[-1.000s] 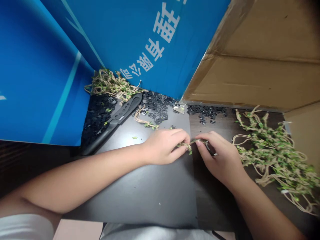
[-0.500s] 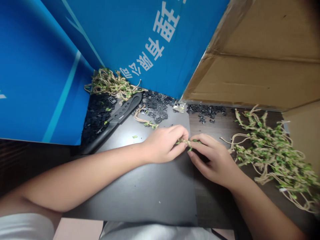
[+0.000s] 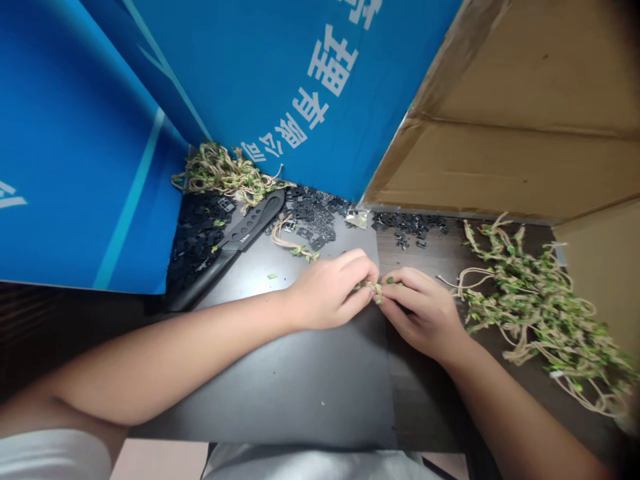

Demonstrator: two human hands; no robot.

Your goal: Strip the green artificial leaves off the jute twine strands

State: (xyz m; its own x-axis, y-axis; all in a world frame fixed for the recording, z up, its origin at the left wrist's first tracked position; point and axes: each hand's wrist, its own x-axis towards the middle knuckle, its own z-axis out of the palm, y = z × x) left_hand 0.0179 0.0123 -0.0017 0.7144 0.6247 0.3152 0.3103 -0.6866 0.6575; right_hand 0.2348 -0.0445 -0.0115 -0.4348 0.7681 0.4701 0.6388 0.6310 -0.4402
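Note:
Between my hands is a short piece of tan twine with green leaves (image 3: 376,289), mostly covered by my fingers. My left hand (image 3: 336,288) pinches one part of it over the right edge of the grey mat (image 3: 300,373). My right hand (image 3: 425,310) is closed on the other part, fingertips almost touching the left ones. On the mat behind my left hand lies a loose leafy twine piece (image 3: 293,245). To the right of my right hand spreads a large tangled heap of leafy twine (image 3: 540,300).
A black knife (image 3: 235,237) lies slanted at the left among small black plastic pieces (image 3: 313,217). Behind it sits another leafy twine heap (image 3: 220,173). A blue panel (image 3: 240,73) and a cardboard box (image 3: 490,160) stand at the back. A small clear bag (image 3: 357,217) lies there too.
My right thumb and fingers have closed in on the twine, nearer to my left fingertips. My left hand keeps its pinch. The whole view has shifted slightly.

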